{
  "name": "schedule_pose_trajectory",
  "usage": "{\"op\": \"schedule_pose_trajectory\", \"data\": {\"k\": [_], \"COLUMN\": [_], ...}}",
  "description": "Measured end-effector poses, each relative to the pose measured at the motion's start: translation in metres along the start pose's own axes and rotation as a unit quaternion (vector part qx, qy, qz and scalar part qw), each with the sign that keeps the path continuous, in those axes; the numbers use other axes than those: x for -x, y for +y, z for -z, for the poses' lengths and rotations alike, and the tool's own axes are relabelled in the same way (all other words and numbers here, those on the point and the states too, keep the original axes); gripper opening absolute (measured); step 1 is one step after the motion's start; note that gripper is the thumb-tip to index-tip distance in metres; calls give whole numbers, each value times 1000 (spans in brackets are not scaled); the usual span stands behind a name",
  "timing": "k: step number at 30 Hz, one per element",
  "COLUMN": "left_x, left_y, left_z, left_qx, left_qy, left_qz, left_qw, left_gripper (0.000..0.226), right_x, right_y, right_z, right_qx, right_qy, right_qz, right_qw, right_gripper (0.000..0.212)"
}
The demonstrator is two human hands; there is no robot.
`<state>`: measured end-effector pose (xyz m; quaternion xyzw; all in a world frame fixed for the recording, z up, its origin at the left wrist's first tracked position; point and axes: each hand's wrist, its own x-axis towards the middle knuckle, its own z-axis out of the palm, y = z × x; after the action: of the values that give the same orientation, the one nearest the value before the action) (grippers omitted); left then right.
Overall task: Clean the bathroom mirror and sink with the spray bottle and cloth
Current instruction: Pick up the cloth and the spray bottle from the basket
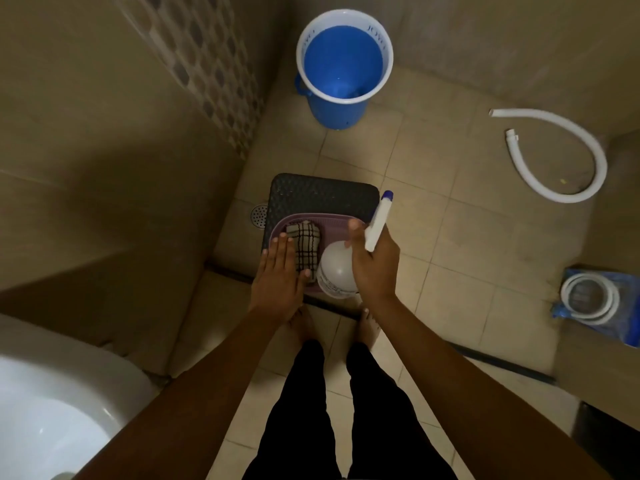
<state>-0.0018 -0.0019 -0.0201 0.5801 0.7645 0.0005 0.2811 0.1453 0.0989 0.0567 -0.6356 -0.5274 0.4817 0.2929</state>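
A white spray bottle [337, 271] with a blue nozzle tip stands in a lilac basket [277, 226] on a dark stool [322, 195]. My right hand [375, 263] grips the bottle's neck under the white sprayer head. A folded checked cloth [306, 249] lies in the basket to the left of the bottle. My left hand [278, 277] is stretched out flat over the basket's left side, fingers straight, thumb touching the cloth. A white sink [52, 403] shows at the lower left. The mirror is out of view.
A blue bucket [341, 64] with a white rim stands on the tiled floor beyond the stool. A white hose [571, 157] curls on the floor at right, a coiled hose in a blue bag [595, 303] lies lower right. A floor drain [259, 214] sits left of the stool.
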Motion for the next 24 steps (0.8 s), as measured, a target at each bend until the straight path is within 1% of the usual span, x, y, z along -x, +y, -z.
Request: {"op": "schedule_pose_trajectory", "data": {"k": [2, 4, 6, 7, 11, 13, 16, 18, 20, 24], "left_x": [-3, -11, -22, -29, -61, -74, -84, -88, -91, -91], "left_y": [5, 9, 15, 18, 28, 33, 44, 49, 48, 40], "left_z": [-1, -7, -11, -13, -24, -30, -38, -44, -48, -45], "left_qx": [17, 47, 98, 123, 184, 191, 182, 177, 175, 183], "left_qy": [-11, -35, -43, -35, 10, 3, -25, -35, -32, 9], "left_qz": [3, 19, 67, 97, 224, 275, 313, 325, 332, 335], "left_qw": [1000, 998, 992, 987, 957, 942, 932, 928, 926, 924], "left_gripper": [80, 76, 77, 77, 81, 87, 101, 106, 99, 67], "right_x": [1, 3, 6, 7, 12, 14, 18, 19, 21, 20], "right_y": [-12, -20, -26, -26, -17, -8, 0, 5, 8, 12], "right_z": [3, 8, 13, 16, 31, 37, 44, 46, 48, 50], "right_qx": [-53, -92, -114, -121, -106, -92, -72, -72, -71, -69], "right_qy": [22, 33, 46, 53, 56, 48, 37, 27, 20, 19], "right_qz": [-9, -1, 6, 8, 16, 16, 7, 0, -9, -27], "right_qw": [998, 995, 992, 991, 993, 995, 997, 997, 997, 997], "right_gripper": [43, 34, 21, 17, 21, 24, 28, 29, 29, 30]}}
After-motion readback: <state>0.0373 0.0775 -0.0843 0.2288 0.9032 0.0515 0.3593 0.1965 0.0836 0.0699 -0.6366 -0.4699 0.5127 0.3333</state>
